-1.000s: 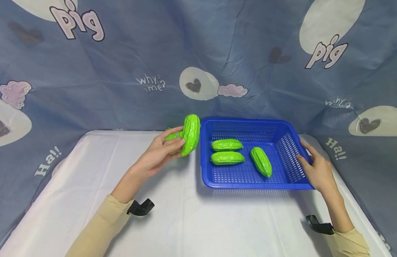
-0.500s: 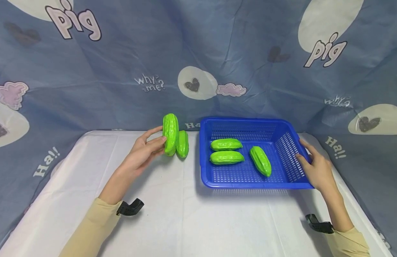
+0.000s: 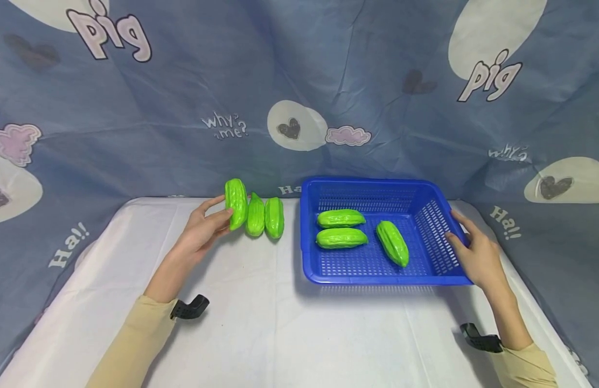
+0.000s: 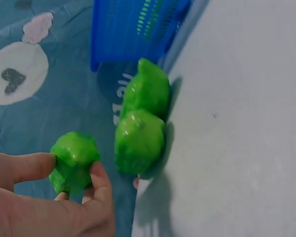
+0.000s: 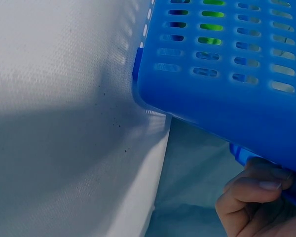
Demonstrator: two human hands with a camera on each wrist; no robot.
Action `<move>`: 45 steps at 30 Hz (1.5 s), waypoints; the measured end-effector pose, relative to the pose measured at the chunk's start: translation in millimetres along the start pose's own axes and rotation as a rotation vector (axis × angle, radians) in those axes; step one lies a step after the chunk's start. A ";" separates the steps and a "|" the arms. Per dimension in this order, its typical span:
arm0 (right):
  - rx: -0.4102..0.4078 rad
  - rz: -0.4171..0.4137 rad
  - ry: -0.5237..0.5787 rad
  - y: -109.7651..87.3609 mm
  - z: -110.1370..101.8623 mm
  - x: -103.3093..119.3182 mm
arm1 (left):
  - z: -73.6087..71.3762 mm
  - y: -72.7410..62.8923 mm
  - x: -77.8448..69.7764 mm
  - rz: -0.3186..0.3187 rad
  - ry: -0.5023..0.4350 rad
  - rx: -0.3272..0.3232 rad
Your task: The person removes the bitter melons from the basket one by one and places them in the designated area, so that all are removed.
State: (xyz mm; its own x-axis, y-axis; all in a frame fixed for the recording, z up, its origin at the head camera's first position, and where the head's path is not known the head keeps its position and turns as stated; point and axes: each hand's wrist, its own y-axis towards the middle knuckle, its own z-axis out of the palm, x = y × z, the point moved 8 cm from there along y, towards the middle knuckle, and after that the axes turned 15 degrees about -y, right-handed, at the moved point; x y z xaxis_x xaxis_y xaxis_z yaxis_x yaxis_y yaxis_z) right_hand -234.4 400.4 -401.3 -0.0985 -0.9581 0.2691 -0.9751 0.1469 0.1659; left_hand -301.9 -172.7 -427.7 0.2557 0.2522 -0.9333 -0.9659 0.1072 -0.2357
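Observation:
My left hand (image 3: 200, 229) pinches a bright green, ridged bitter melon (image 3: 237, 205) upright between thumb and fingers. In the left wrist view this held bitter melon (image 4: 75, 160) shows end-on, raised apart from the others. Just right of it, two more bitter melons (image 3: 255, 216) lie side by side on the table, lengthwise away from me. My right hand (image 3: 480, 257) grips the right rim of a blue slotted plastic basket (image 3: 377, 280). Inside are three bitter melons: two lie crosswise on the left, one slants (image 3: 392, 243) on the right. The right wrist view shows curled fingers (image 5: 254, 190) under the rim.
A white cloth covers the table (image 3: 299, 334). Behind it and at both sides hangs a blue printed curtain (image 3: 183, 81), close to the table's back edge. The basket stands near that edge. Each wrist wears a black camera mount (image 3: 190, 307).
My left hand has moved left with its bitter melon, away from the basket. The two bitter melons on the table, earlier partly covered, now show fully. The right hand and basket stay put.

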 end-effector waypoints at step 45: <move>0.009 0.012 0.010 -0.2 2.0 -0.9 | -18.4 20.1 27.9 -0.037 0.375 -0.086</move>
State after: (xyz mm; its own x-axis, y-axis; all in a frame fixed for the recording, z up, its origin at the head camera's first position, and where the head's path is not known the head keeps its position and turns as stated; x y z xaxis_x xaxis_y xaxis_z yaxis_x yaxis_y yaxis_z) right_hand -234.5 400.8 -403.5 -0.1087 -0.9536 0.2807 -0.9755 0.1566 0.1543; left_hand -314.9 -181.2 -463.5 0.2733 -0.1211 -0.9543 -0.9602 0.0244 -0.2781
